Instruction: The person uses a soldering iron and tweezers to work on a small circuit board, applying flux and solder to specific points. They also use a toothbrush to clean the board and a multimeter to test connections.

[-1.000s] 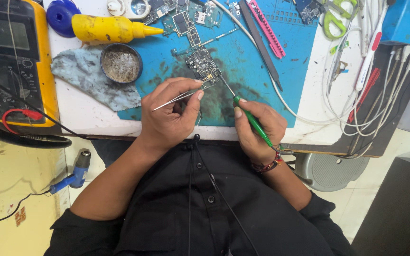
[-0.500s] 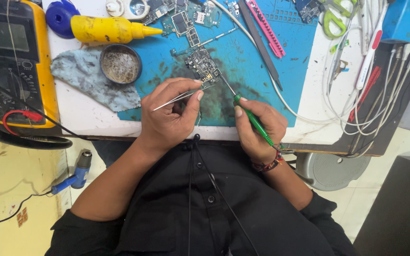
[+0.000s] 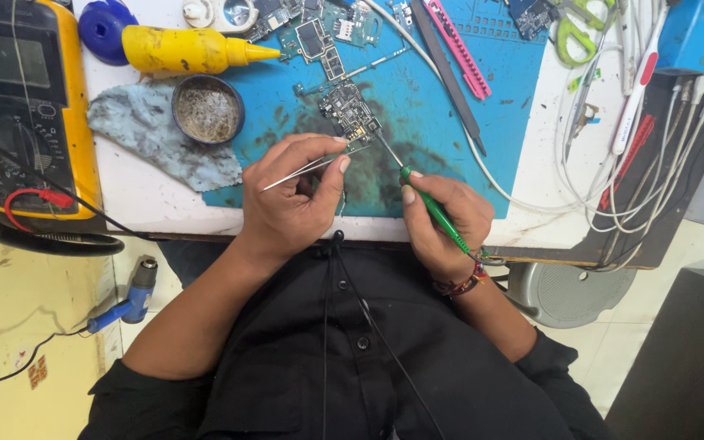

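The left hand (image 3: 291, 204) pinches a pair of thin metal tweezers (image 3: 303, 169) between thumb and forefinger, the fingers closed narrowly around the shafts; the tips lie at the near edge of a small circuit board (image 3: 349, 114). The right hand (image 3: 442, 220) is closed around a green-handled soldering iron (image 3: 433, 210), held like a pen, its thin metal tip slanting up and left to touch the same board at its near right corner. The two tool tips meet just beside each other on the board.

The board lies on a blue work mat (image 3: 450, 122), stained dark around it, near the middle of the white bench (image 3: 547, 212). Both hands rest at the mat's near edge, close to the person's black shirt.

Left of the board sits a small round tin (image 3: 208, 109) on a grey-blue cloth (image 3: 136, 130). Farther off lies a yellow squeeze bottle (image 3: 185, 50) on its side, nozzle pointing right, with a blue cap (image 3: 105, 31) to its left. More circuit boards (image 3: 319, 33) lie at the mat's far edge. A yellow multimeter (image 3: 22, 106) stands at the far left. Right of the board, a dark blade tool (image 3: 450, 77) and a pink pry tool (image 3: 459, 49) lie slanted on the mat. White cables (image 3: 605, 179) tangle on the right.
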